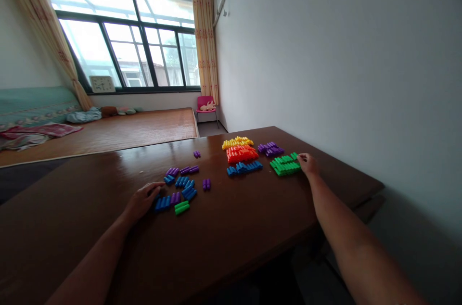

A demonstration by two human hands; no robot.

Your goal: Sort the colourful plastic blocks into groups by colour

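My left hand rests on the table at the left, fingers loosely curved and apart, beside a row of small blue plastic tubes. Purple tubes, a green pair and more blue tubes lie scattered to its right. At the right, my right hand has its fingertips closed on a green tube at the edge of the green tube pile. Its fingers partly hide the contact.
Yellow, orange-red, blue and purple tube piles sit left of and behind the green one. The dark wooden table meets a white wall at right. Beyond are a bed and pink chair.
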